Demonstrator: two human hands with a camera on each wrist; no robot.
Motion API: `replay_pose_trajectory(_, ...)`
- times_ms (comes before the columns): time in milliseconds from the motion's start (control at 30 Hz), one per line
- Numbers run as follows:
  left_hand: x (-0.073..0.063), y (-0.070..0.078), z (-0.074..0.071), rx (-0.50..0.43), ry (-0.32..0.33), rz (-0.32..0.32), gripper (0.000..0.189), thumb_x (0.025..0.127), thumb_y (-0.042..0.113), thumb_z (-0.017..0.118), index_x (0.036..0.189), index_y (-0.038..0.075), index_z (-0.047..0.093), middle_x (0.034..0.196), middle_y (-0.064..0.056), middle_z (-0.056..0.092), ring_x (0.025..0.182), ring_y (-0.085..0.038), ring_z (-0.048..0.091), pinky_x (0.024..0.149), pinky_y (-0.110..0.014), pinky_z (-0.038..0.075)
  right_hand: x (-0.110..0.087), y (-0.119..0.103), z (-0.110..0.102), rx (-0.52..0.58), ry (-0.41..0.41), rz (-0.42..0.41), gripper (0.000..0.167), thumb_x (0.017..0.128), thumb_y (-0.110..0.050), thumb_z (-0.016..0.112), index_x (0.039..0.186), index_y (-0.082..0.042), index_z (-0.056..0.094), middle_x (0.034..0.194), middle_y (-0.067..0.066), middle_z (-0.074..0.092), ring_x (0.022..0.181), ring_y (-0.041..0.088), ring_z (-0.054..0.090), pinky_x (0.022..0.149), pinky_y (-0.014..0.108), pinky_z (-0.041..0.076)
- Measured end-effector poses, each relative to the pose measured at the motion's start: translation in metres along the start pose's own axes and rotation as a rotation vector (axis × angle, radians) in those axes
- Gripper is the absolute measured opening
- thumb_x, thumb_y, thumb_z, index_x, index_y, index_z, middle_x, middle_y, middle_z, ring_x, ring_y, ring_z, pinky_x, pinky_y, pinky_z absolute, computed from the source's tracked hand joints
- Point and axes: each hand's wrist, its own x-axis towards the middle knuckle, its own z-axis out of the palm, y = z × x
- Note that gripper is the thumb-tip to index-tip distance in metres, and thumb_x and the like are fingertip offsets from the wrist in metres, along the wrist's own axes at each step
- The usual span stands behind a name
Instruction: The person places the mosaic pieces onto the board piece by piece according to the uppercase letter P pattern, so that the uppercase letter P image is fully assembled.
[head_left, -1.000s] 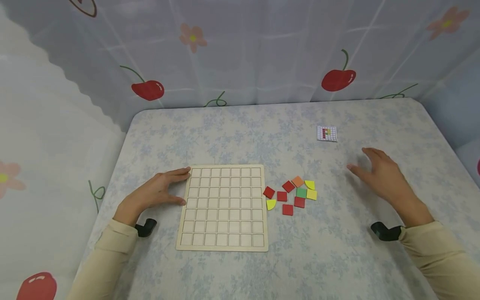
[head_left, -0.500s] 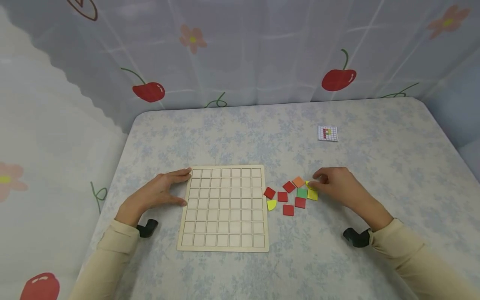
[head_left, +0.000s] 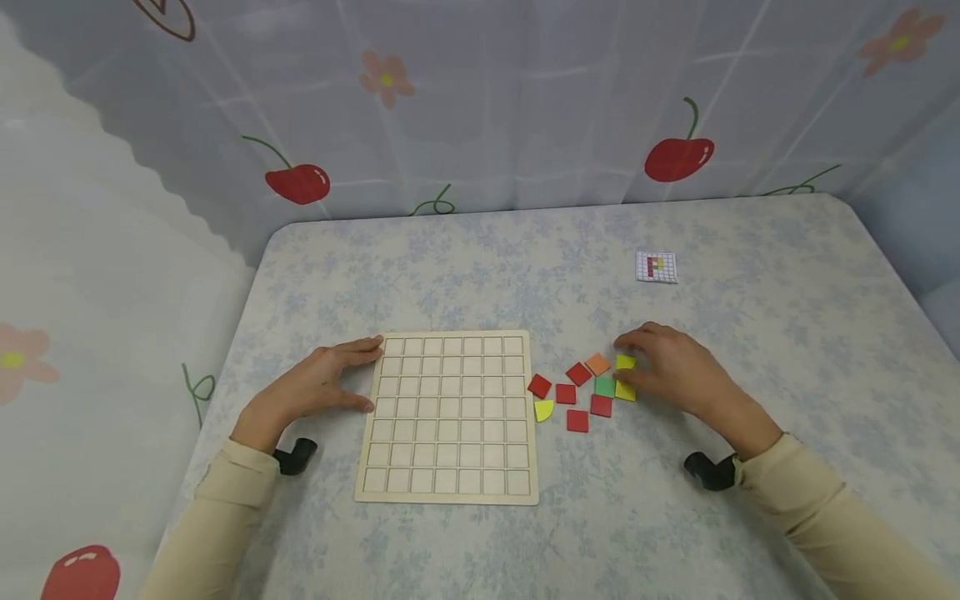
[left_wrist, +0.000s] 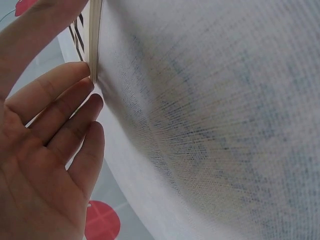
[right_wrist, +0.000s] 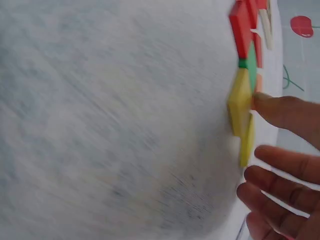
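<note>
A pale wooden grid board (head_left: 448, 502) lies flat on the table. My left hand (head_left: 311, 387) rests at its left side, its fingers extended and fingertips right at the board's edge (left_wrist: 94, 45) in the left wrist view. To the right of the board lie red squares (head_left: 577, 421), a green square (head_left: 604, 386), an orange square (head_left: 597, 364) and yellow pieces. My right hand (head_left: 675, 367) is over the right end of this group. Its thumb (right_wrist: 275, 107) and fingers are spread apart around a yellow piece (head_left: 626, 362), beside a yellow square (right_wrist: 240, 102).
A small card (head_left: 656, 267) printed with a coloured grid pattern lies farther back on the table. A yellow quarter-round piece (head_left: 543, 410) and a red square (head_left: 539, 386) sit close to the board's right edge. A cherry-printed curtain (head_left: 510, 100) hangs behind the table.
My right hand has come in from the right to the coloured pieces. The far yellow piece has turned and now lines up above the yellow square. My left hand has stayed at the board.
</note>
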Motion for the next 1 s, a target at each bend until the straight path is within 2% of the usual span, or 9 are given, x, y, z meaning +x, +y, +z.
replay_pose_trajectory(100,-0.001,0.000,0.001,-0.003,0.002,0.000,0.088,0.074,0.021,0.087,0.146,-0.003,0.042,0.159,-0.012,0.030,0.145,-0.036,0.026,0.110,-0.052,0.036,0.000,-0.001,0.003,0.005,0.013,0.035,0.034,0.082,-0.023,0.080,0.108,-0.003,0.072,0.106,0.011,0.065,0.093,0.028,0.062,0.075,0.048,0.055)
replay_pose_trajectory(167,-0.001,0.000,0.001,-0.006,0.002,-0.003,0.088,0.074,0.021,0.087,0.146,-0.003,0.042,0.159,-0.011,0.030,0.145,-0.035,0.026,0.110,-0.052,0.036,0.000,-0.001,0.003,0.015,0.005,0.028,0.027,0.083,-0.015,0.077,0.107,-0.003,0.073,0.107,0.010,0.064,0.092,0.026,0.062,0.073,0.047,0.056)
replay_pose_trajectory(267,0.000,-0.001,0.002,-0.008,0.003,-0.006,0.088,0.074,0.021,0.087,0.146,-0.002,0.042,0.159,-0.011,0.029,0.145,-0.035,0.025,0.110,-0.052,0.035,0.000,-0.001,0.001,0.042,0.001,0.025,0.030,0.082,-0.007,0.075,0.112,-0.001,0.071,0.111,0.014,0.062,0.095,0.029,0.061,0.076,0.048,0.055)
replay_pose_trajectory(433,0.001,0.000,0.002,-0.003,0.002,-0.012,0.088,0.074,0.021,0.087,0.146,-0.002,0.042,0.159,-0.011,0.028,0.145,-0.035,0.025,0.110,-0.053,0.035,0.003,-0.002,0.002,0.072,0.004,0.086,0.032,0.084,-0.006,0.072,0.114,0.006,0.068,0.102,0.017,0.064,0.092,0.032,0.061,0.080,0.050,0.054)
replay_pose_trajectory(700,0.003,0.008,-0.001,0.028,-0.005,-0.029,0.087,0.075,0.020,0.087,0.146,-0.002,0.042,0.159,-0.012,0.029,0.144,-0.036,0.027,0.109,-0.051,0.037,0.010,-0.005,0.002,0.067,0.019,0.080,0.030,0.081,-0.003,0.073,0.109,0.009,0.070,0.095,0.018,0.065,0.085,0.030,0.061,0.074,0.046,0.055)
replay_pose_trajectory(867,0.004,0.012,-0.001,0.049,-0.008,-0.048,0.084,0.075,0.019,0.087,0.145,-0.003,0.044,0.158,-0.012,0.031,0.143,-0.036,0.028,0.109,-0.051,0.037,0.021,-0.023,0.005,0.106,0.031,0.070,0.031,0.083,-0.007,0.075,0.110,0.008,0.070,0.096,0.016,0.065,0.085,0.029,0.059,0.073,0.043,0.056)
replay_pose_trajectory(1000,0.004,0.013,0.000,0.076,-0.008,-0.066,0.084,0.075,0.019,0.086,0.144,-0.004,0.045,0.157,-0.013,0.031,0.142,-0.038,0.030,0.108,-0.052,0.038,0.036,-0.048,0.013,0.134,0.018,0.017,0.031,0.083,-0.007,0.073,0.111,0.006,0.071,0.095,0.014,0.065,0.083,0.026,0.058,0.071,0.039,0.056)
